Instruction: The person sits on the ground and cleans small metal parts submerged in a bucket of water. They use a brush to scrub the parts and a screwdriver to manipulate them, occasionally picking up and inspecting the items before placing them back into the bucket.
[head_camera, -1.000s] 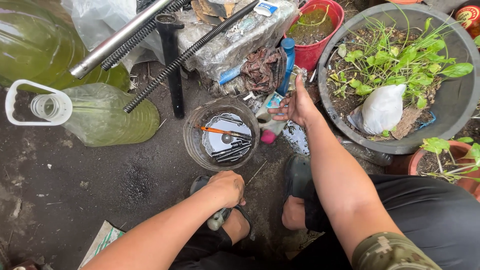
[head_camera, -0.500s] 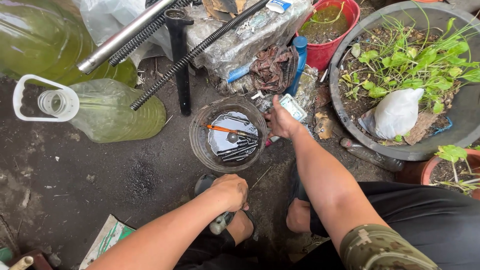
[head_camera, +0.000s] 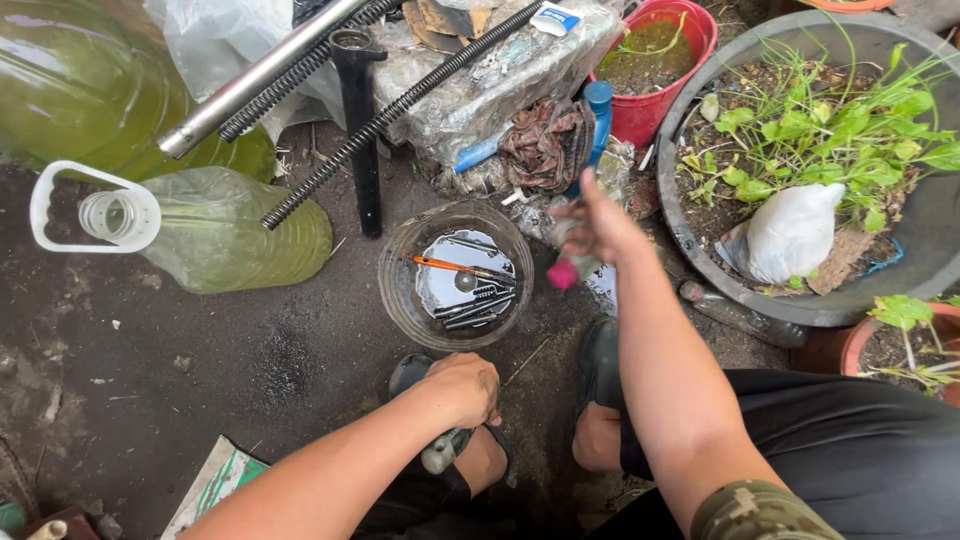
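Squeeze bottle (head_camera: 568, 262) with pink cap gripped in right hand (head_camera: 600, 225), clear bowl (head_camera: 400, 290) of metal parts just left of it, left hand (head_camera: 462, 388) closed around a grey part (head_camera: 440, 452) near the knee.

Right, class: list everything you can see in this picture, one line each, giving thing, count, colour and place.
Clear tub: one, see-through, centre ground, holds liquid.
Metal parts: several, dark, inside tub.
Screwdriver: one, orange-handled, inside tub.
Plastic jugs: two, yellow-green, upper left.
Steel tube: one, silver, top left.
Springs: two, black, top.
Rag: one, brown, top centre.
Bucket: one, red, top.
Planter: one, grey, right, green weeds.
White bag: one, in planter.
Squeeze bottle: one, pink-capped, in right hand.
Left hand: gripping a pale handle near the foot.
Right hand: raised beside tub.
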